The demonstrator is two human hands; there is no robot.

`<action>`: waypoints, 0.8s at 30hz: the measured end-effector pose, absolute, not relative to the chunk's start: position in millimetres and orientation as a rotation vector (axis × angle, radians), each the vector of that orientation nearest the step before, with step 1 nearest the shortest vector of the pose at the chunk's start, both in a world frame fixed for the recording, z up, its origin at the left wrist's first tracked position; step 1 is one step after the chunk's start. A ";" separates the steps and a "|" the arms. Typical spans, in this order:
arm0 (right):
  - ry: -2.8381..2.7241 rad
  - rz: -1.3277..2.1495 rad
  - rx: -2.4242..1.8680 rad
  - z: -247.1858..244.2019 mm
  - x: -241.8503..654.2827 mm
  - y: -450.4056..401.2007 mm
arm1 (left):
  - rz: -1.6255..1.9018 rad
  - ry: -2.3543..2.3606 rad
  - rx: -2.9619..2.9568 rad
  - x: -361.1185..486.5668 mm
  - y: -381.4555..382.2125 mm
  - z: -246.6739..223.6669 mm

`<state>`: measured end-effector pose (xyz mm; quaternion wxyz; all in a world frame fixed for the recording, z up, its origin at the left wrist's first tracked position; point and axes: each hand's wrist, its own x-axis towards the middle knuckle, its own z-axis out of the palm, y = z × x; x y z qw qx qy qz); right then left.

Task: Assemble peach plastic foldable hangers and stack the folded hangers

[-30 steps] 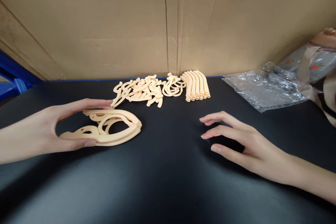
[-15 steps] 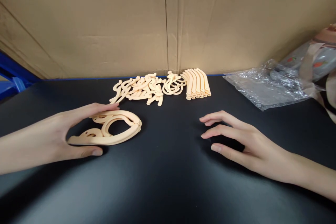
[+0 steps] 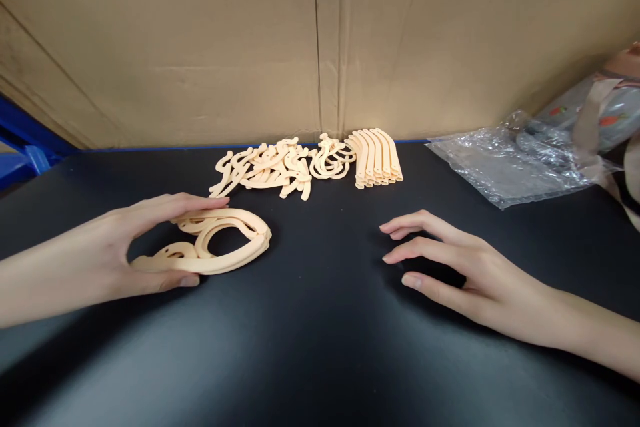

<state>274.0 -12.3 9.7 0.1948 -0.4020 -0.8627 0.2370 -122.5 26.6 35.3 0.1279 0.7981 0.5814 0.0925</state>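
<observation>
Hangers, folded and stacked on the desk's left side, lie within the left hand's wide curve, grip firmness unclear; an uneven squeeze could splay the layers, and its fingertips could snag the loose curved pieces just behind. The right hand is half open, holding nothing, with stacked hanger arms and a clear plastic bag beyond.

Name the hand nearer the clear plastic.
Right: the right hand is nearside of the clear plastic, apart from it; the left hand is far left, around curved pieces.
</observation>
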 end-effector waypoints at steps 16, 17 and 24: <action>-2.444 0.633 -1.118 8.7 275.3 -11.5 | 0.246 1.759 2.337 -142.4 31.1 34.1; -2.447 0.634 -1.122 8.8 275.5 -11.6 | 0.243 1.759 2.334 -142.2 31.3 34.4; -2.453 0.636 -1.122 9.0 276.5 -11.6 | 0.210 1.760 2.318 -146.9 32.9 32.9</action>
